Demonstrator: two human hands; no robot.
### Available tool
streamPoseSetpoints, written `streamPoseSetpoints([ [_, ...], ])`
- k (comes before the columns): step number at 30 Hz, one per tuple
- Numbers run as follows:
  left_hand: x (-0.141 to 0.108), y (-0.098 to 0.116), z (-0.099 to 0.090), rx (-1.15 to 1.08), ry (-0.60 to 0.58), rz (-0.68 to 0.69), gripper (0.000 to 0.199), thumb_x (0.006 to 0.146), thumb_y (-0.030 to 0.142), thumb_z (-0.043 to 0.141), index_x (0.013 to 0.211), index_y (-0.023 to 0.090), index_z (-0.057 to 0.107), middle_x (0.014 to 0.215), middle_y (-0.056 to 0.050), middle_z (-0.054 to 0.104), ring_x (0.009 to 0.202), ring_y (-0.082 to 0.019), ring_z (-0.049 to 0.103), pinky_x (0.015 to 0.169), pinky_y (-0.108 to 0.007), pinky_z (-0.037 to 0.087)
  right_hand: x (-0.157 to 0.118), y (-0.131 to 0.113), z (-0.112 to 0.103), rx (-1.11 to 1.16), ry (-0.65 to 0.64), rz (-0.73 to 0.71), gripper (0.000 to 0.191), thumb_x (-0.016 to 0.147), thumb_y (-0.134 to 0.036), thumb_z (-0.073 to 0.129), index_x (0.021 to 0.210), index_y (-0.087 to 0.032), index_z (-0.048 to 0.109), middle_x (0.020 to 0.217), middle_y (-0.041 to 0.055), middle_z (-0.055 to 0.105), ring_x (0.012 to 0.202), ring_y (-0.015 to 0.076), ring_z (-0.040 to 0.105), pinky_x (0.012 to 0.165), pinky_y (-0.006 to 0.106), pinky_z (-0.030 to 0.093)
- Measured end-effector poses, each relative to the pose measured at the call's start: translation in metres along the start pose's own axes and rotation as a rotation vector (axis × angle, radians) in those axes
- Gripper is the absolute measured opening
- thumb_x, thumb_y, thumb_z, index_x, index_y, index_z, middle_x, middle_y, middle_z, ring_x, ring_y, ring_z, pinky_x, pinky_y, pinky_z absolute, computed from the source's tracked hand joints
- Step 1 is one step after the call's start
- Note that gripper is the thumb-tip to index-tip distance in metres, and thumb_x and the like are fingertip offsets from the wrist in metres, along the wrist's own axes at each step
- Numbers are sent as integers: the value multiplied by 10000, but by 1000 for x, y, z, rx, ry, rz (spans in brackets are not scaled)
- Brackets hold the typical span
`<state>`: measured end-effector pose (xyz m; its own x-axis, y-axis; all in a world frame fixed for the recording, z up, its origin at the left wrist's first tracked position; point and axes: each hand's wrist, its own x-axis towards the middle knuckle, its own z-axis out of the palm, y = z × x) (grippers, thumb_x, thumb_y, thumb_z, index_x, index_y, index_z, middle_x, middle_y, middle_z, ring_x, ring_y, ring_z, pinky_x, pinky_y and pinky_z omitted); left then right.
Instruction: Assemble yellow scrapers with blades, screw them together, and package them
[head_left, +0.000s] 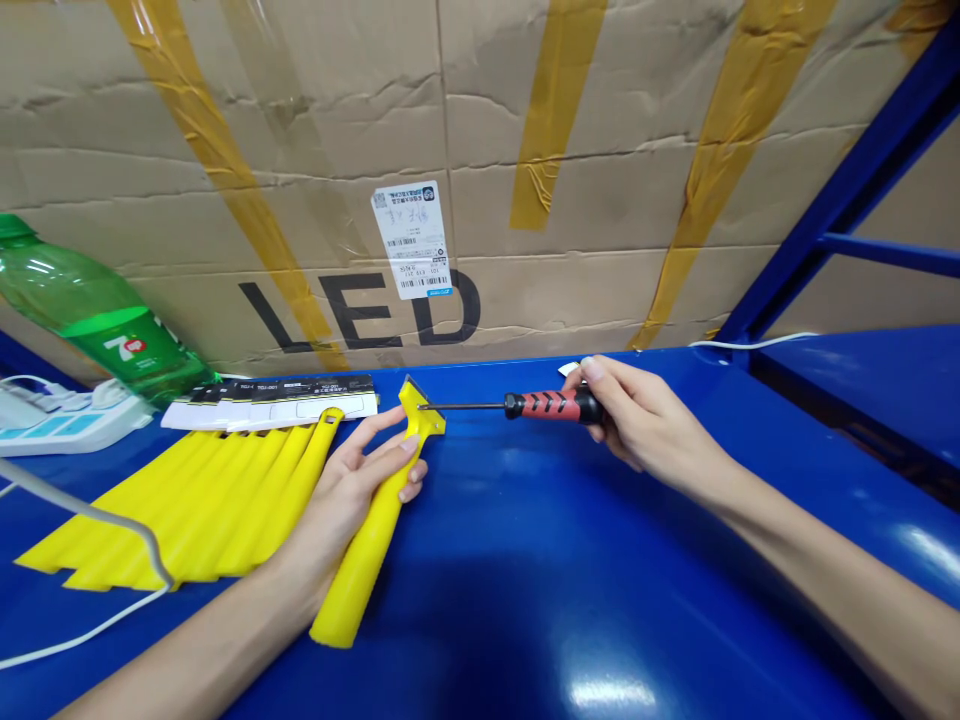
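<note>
My left hand (pixel 367 475) is closed around the upper handle of a yellow scraper (pixel 375 535), which is tilted with its head up and its metal blade edge at the top. My right hand (pixel 637 405) grips the red and black handle of a screwdriver (pixel 551 405) held level. The screwdriver's thin shaft points left, and its tip meets the scraper head near a screw spot. Left of my left hand lies a row of several yellow scraper handles (pixel 217 500), side by side on the blue surface.
Black and white printed packs (pixel 270 402) lie behind the row of handles. A green bottle (pixel 97 310) leans beside a white power strip (pixel 75 425) at the left. A white cable (pixel 97 512) crosses the handles. A large cardboard box (pixel 487 130) stands behind; a blue frame post (pixel 832 190) rises right.
</note>
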<state>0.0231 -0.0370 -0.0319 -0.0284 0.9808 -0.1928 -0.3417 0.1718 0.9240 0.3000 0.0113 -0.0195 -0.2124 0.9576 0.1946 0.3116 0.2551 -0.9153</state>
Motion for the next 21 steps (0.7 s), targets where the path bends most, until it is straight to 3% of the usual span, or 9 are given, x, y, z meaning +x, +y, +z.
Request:
streamPoseSetpoints([
  [3, 2, 0, -2, 5, 7, 7, 570, 758, 235, 856, 1250, 209, 569, 641, -1, 639, 524, -88, 534, 526, -166, 399, 0, 1, -4, 71, -114, -67, 350, 935, -536, 636, 1096, -236, 557, 854, 10, 659, 654, 147, 645, 595, 276, 515],
  [5, 3, 1, -2, 9, 10, 8, 580, 757, 230, 856, 1258, 207, 566, 630, -1, 636, 525, -89, 533, 533, -167, 403, 1, 2, -5, 89, -136, -135, 387, 883, -461, 733, 1143, -242, 548, 920, 17, 670, 752, 159, 664, 673, 283, 532],
  [7, 2, 1, -2, 6, 14, 9, 581, 746, 228, 863, 1249, 201, 573, 641, -5, 640, 524, -90, 532, 533, -173, 405, 2, 3, -2, 73, -97, -126, 331, 927, -487, 672, 1098, -230, 551, 765, -17, 635, 586, 123, 606, 554, 254, 484],
  [9, 1, 0, -1, 0, 16, 10, 573, 732, 228, 872, 1228, 196, 585, 661, -9, 648, 526, -92, 536, 535, -181, 410, 2, 3, 2, 39, -30, -56, 349, 993, -561, 526, 994, -213, 554, 602, -54, 542, 402, 81, 459, 411, 230, 366],
  [11, 1, 0, -1, 8, 15, 10, 564, 734, 235, 871, 1221, 199, 589, 659, -6, 645, 531, -96, 540, 537, -185, 410, 2, 3, 5, 23, 4, -11, 419, 1010, -607, 441, 935, -209, 549, 574, -58, 509, 365, 72, 422, 370, 224, 315],
  [14, 3, 0, -2, 23, 19, 26, 573, 735, 234, 869, 1230, 198, 584, 654, 1, 636, 535, -98, 540, 538, -189, 402, 2, 3, 2, 114, -83, -48, 337, 961, -539, 599, 1091, -231, 553, 812, -2, 648, 605, 124, 634, 523, 241, 496],
  [16, 4, 1, -3, 29, 25, 35, 589, 727, 232, 873, 1237, 192, 580, 658, 1, 635, 532, -99, 535, 531, -193, 392, 2, 4, 0, 160, -148, -101, 373, 914, -453, 704, 1177, -243, 544, 936, 18, 685, 747, 139, 674, 669, 264, 554],
  [18, 4, 1, -2, 38, 20, 35, 588, 733, 240, 869, 1242, 188, 577, 645, 2, 635, 528, -98, 528, 534, -195, 391, 2, 4, -1, 149, -143, -122, 327, 934, -456, 679, 1131, -227, 554, 782, -11, 667, 618, 115, 634, 587, 238, 524],
  [21, 1, 1, -1, 45, -3, 37, 565, 747, 249, 861, 1231, 189, 575, 637, -1, 645, 531, -93, 525, 545, -192, 401, 3, 5, 3, 116, -19, -55, 389, 1003, -589, 480, 985, -208, 553, 549, -63, 534, 336, 72, 427, 337, 209, 312],
])
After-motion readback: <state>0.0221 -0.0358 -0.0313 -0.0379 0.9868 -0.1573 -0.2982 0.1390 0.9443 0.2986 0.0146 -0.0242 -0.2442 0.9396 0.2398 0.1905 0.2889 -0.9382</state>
